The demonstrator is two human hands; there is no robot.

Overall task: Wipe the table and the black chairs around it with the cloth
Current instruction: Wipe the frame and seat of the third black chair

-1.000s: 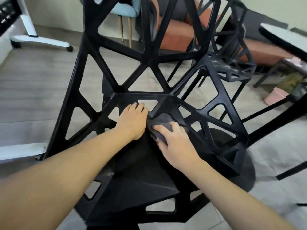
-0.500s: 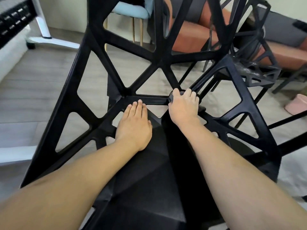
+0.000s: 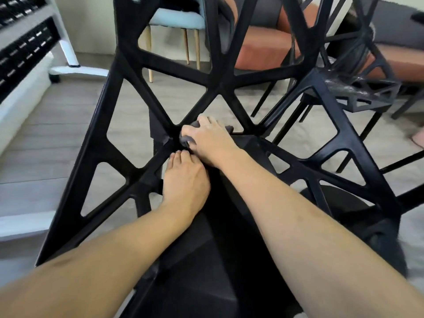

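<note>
A black chair with a backrest of open triangles fills the view, its seat below my arms. My right hand presses a dark grey cloth against the strut where the seat meets the backrest; only the cloth's edges show under the fingers. My left hand lies flat on the seat just below it, fingers together, holding nothing. The table is out of view.
A second black chair stands at the back right. Behind are a light blue chair, an orange sofa and a white wheeled frame at the left. Grey wood floor shows through the backrest.
My right hand slid the cloth from the seat up to the backrest joint, then left along the strut. My left hand stayed on the seat. The view moved closer.
</note>
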